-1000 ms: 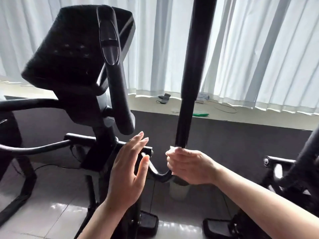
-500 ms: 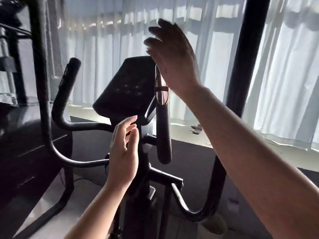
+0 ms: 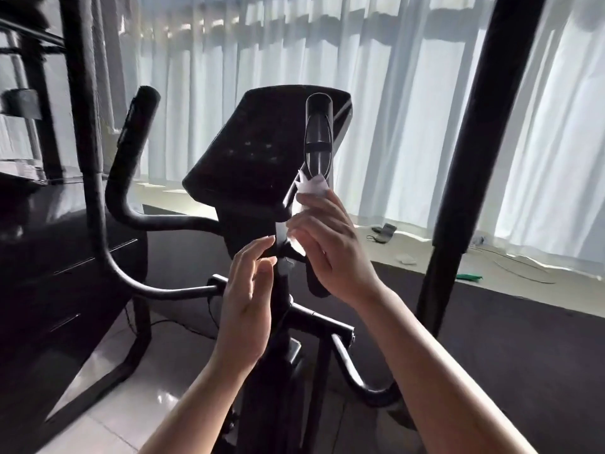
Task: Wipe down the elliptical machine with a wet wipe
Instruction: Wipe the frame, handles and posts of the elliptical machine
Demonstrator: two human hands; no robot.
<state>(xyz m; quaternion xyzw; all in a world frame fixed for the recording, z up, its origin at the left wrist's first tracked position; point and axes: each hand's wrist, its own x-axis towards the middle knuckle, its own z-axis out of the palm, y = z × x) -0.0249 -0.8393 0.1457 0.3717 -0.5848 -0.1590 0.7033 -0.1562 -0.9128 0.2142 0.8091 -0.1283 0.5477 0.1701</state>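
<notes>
**Wiping the Elliptical's Inner Handlebar**

Pressing a white wet wipe (image 3: 311, 188) against the short upright handlebar (image 3: 318, 139) beside the console (image 3: 262, 149), right hand (image 3: 330, 247) pinching the wipe in its grip. Hovering nearby, left hand (image 3: 247, 296) relaxed, fingers straight, grasping nothing. Likely calling next for a stroke along the bar. Losing the console buttons to backlit shadow; cropping the tall pole (image 3: 474, 152) overhead.

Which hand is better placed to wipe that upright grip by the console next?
The right hand, probably. It holds the wipe, and the wipe already lies against the lower part of the grip. The left hand is open, holds nothing, and sits lower by the post.
</notes>
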